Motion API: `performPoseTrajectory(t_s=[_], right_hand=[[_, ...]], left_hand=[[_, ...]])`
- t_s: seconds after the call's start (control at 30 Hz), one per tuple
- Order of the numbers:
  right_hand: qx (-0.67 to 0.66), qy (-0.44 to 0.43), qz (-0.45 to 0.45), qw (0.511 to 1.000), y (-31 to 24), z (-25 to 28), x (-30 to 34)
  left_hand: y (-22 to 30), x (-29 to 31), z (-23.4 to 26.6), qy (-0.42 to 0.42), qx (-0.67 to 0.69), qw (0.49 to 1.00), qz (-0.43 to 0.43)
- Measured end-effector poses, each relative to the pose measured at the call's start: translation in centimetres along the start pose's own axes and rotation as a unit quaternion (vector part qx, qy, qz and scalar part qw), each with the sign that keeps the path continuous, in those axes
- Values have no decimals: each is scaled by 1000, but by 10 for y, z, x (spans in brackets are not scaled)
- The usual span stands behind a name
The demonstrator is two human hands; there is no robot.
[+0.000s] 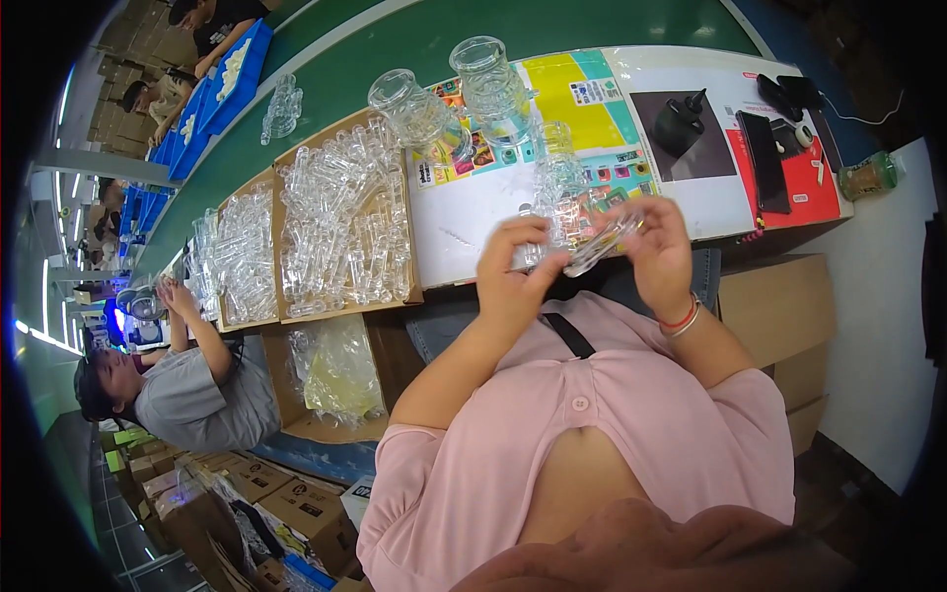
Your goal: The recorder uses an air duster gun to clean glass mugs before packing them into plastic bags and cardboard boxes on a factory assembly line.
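Observation:
In front of my chest, a clear plastic part (599, 247) with an elongated shape is held between both hands. My right hand (659, 259) pinches its right end, fingers closed. My left hand (515, 274) is curled at its other end, thumb and fingers closing on it; the exact contact is partly hidden by the see-through plastic. Just beyond my hands, more clear pieces (560, 178) stand on the printed sheets. Farther off are two clear jar-shaped pieces, one on the left (402, 99) and a taller one on the right (485, 87).
Left of my hands, two cardboard trays (414, 242) hold many clear parts. An open box (380, 419) with plastic bags sits below them. A black bottle (678, 126), a phone (764, 163) and a jar (870, 176) are to the right. A co-worker (202, 395) sits at left.

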State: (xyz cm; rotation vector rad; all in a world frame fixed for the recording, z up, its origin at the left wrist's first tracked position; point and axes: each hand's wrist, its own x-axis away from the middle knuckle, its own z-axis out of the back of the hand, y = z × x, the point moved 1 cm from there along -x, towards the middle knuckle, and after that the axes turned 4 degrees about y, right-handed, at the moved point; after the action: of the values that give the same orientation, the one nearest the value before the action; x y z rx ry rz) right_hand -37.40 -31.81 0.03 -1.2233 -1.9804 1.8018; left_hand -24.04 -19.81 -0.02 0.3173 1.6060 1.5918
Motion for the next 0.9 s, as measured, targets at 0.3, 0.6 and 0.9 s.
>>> performPoseTrajectory(t_s=[0.3,0.6,0.9], right_hand=[[-274,159,-288,903,38,11,-13],[-200,4,-99,975,-16,-14,-4],[-69,-47,-14,996,-29,-31,2]], left_hand=[[-55,-11,-4,-91,-293,951,-35],[16,15,17,26,217,974,55],[31,23,43,78,115,984,-111]])
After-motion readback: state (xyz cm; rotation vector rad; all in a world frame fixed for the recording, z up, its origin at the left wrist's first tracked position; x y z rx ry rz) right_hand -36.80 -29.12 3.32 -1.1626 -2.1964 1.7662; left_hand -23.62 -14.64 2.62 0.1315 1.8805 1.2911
